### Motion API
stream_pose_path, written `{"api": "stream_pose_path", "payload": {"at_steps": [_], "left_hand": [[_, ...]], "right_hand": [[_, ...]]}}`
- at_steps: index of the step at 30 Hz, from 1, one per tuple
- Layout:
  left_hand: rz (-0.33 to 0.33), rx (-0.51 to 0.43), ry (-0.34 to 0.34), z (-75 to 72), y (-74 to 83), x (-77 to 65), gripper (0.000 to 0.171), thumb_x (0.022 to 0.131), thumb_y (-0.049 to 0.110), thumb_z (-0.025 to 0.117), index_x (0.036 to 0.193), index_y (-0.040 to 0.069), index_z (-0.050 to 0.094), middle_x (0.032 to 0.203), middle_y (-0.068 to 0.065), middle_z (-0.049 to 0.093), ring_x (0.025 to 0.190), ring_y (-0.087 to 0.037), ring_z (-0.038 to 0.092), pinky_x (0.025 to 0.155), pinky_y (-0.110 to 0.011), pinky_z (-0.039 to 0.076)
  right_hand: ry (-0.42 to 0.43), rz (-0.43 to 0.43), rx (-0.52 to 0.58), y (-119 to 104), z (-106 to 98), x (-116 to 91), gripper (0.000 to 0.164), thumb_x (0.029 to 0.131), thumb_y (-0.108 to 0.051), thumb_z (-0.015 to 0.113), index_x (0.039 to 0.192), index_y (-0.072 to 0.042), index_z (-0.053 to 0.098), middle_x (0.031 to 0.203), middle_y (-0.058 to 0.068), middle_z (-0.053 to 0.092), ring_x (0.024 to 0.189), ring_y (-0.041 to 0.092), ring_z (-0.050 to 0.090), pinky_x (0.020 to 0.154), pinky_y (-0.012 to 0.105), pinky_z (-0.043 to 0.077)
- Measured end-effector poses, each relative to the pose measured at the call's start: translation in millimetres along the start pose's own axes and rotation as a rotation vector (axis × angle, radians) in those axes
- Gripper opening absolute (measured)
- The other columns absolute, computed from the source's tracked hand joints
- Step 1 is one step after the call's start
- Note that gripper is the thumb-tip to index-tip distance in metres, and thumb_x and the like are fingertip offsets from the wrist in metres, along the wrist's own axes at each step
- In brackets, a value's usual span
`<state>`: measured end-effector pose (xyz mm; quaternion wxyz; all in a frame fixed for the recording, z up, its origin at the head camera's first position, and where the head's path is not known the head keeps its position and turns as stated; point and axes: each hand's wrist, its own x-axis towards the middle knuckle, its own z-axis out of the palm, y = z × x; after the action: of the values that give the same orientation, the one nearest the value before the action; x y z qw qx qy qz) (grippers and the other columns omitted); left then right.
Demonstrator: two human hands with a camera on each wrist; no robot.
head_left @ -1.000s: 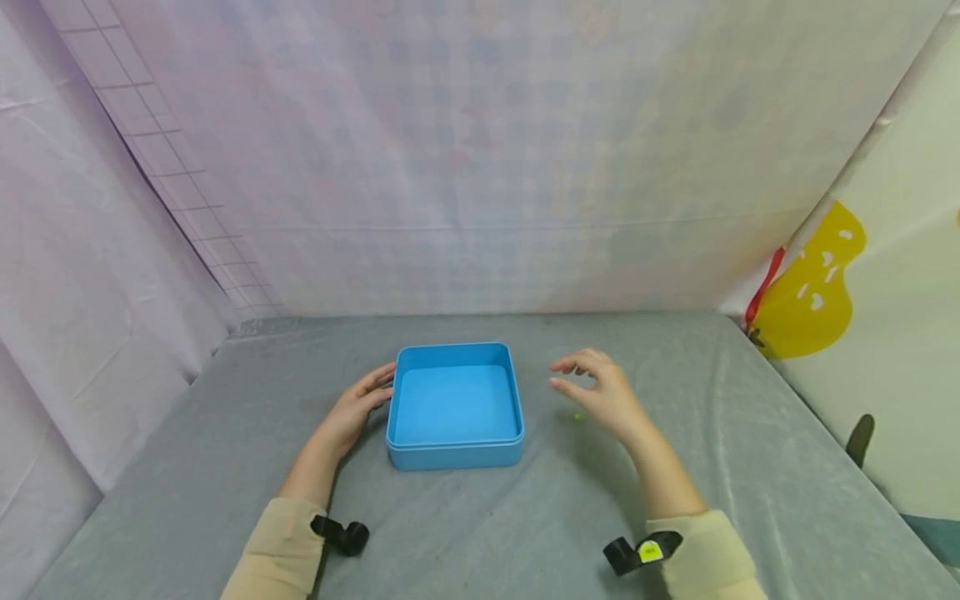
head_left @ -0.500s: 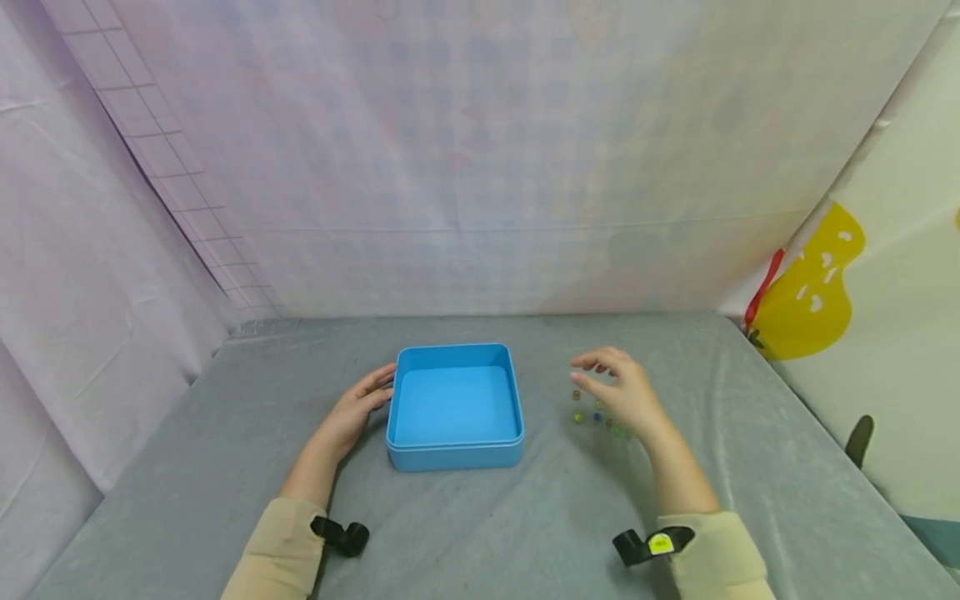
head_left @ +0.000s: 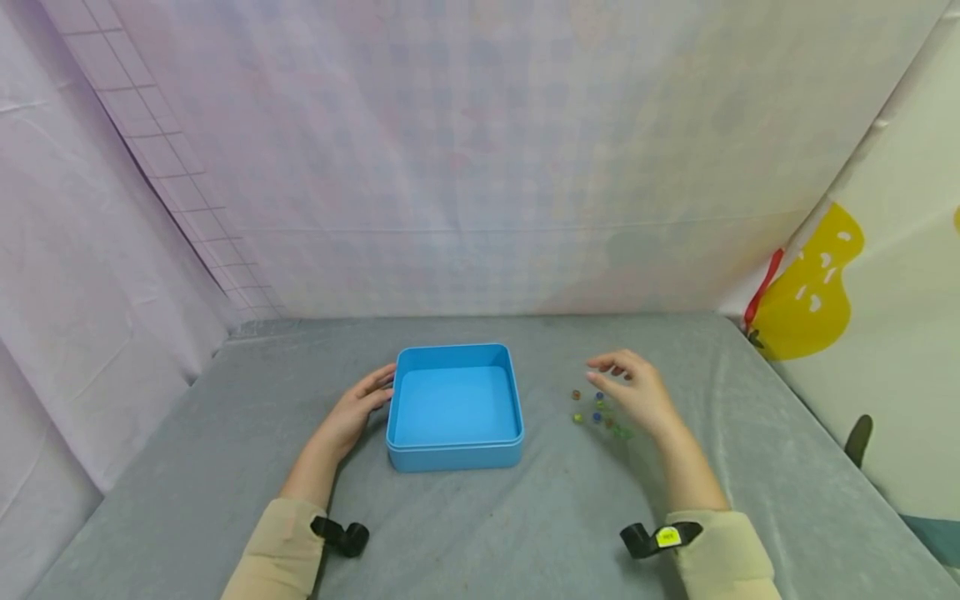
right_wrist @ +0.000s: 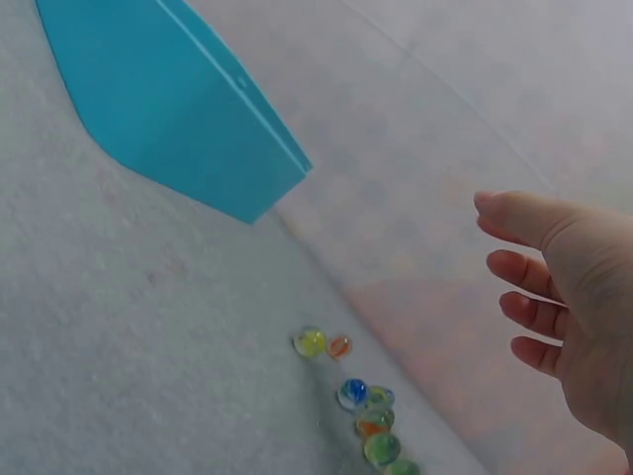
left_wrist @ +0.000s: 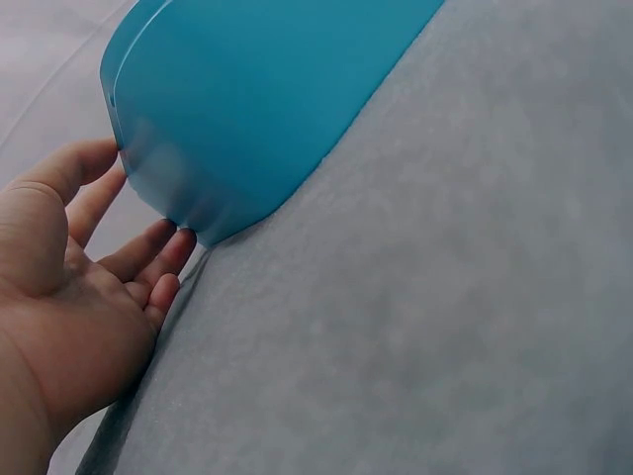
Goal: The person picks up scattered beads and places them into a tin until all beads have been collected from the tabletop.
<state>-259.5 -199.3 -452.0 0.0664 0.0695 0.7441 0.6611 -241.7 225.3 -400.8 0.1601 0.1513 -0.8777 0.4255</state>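
Note:
A blue square box (head_left: pixel 454 404) without a lid stands on the grey cloth, with nothing inside. My left hand (head_left: pixel 352 417) touches its left side with the fingertips; in the left wrist view those fingers (left_wrist: pixel 148 247) rest against the box wall (left_wrist: pixel 237 119). To the right of the box lie several glass marbles (head_left: pixel 597 417), yellow, blue, orange and green. Above and just right of them hovers my right hand (head_left: pixel 633 387), its fingers loosely bent and holding nothing. The right wrist view shows the marbles (right_wrist: pixel 376 423) apart from that hand (right_wrist: pixel 574 287).
Grey cloth (head_left: pixel 480 533) covers the table. A pale checked curtain (head_left: pixel 480 167) hangs behind it, with white cloth (head_left: pixel 900 350) bearing a yellow print at the right. Each wrist carries a black camera mount, such as the left one (head_left: pixel 341 535).
My right hand has moved to the right, away from the box. Marbles it hid before have come into view on the cloth. The left hand and the box have stayed in place.

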Motion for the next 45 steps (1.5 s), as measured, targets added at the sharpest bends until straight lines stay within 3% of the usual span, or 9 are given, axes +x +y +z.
{"api": "stream_pose_path", "payload": {"at_steps": [13,21,38,45], "left_hand": [[0.004,-0.007,-0.011,-0.3,0.6,-0.8,0.051,0.1,0.019,0.052,0.147,0.01,0.037,0.15,-0.014,0.034,0.139,-0.03,0.024,0.108,-0.054,0.017],[-0.003,-0.001,-0.01,-1.0,-1.0,0.6,0.051,0.1,0.019,0.053,0.147,0.01,0.037,0.15,-0.014,0.034,0.139,-0.03,0.024,0.108,-0.054,0.017],[0.008,0.002,-0.007,0.1,-0.8,-0.6,0.05,0.1,0.018,0.052,0.147,0.011,0.037,0.15,-0.014,0.034,0.138,-0.03,0.025,0.108,-0.054,0.017],[0.012,0.0,-0.012,-0.3,0.0,-1.2,0.05,0.1,0.018,0.051,0.148,0.011,0.037,0.15,-0.014,0.033,0.139,-0.03,0.024,0.108,-0.054,0.017]], "right_hand": [[0.02,0.016,-0.015,20.8,-0.8,-2.4,0.02,0.089,-0.012,0.069,0.105,0.001,0.069,0.096,0.014,0.062,0.091,0.029,0.052,0.077,0.041,0.041],[-0.011,0.085,-0.028,33.7,0.3,-6.6,0.024,0.091,-0.018,0.068,0.108,0.0,0.069,0.099,0.014,0.061,0.093,0.028,0.052,0.076,0.041,0.042],[0.02,0.098,-0.044,58.9,7.4,-10.2,0.022,0.089,-0.016,0.07,0.103,0.001,0.07,0.092,0.012,0.064,0.084,0.024,0.055,0.073,0.037,0.044],[0.026,0.116,-0.014,71.7,12.7,-11.2,0.021,0.089,-0.014,0.069,0.104,0.0,0.069,0.09,0.01,0.063,0.079,0.018,0.054,0.069,0.028,0.044]]}}
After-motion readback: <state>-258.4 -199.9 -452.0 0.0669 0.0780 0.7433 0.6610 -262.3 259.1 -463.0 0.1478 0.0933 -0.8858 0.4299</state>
